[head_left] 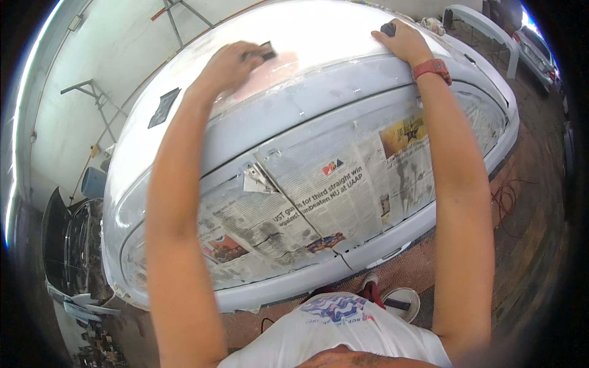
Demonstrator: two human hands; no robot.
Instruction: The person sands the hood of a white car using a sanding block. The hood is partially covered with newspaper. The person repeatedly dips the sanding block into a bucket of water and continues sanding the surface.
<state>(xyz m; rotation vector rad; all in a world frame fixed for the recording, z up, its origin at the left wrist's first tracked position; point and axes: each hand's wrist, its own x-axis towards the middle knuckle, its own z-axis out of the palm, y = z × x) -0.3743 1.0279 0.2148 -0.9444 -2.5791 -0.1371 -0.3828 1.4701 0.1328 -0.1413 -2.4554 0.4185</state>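
Observation:
A car's white roof (331, 30) curves in front of me, with a pinkish worn patch (279, 66) near its side edge. On that patch my left hand (232, 66) is closed on a dark piece of sandpaper (268, 51), its far end showing past the fingers. Farther right, my right hand (402, 43) lies on the roof, fingers closed on a small dark lump (388, 29) whose kind I cannot make out. Left of my left forearm, a black sheet of sandpaper (164, 108) rests on the roof alone.
Newspaper (331, 190) masks the side windows below the roof edge. A white bucket (403, 303) stands by my feet. Metal stands (98, 95) and a blue container (93, 182) are at the left. A loose bumper (481, 24) and another car (535, 52) are at the far right.

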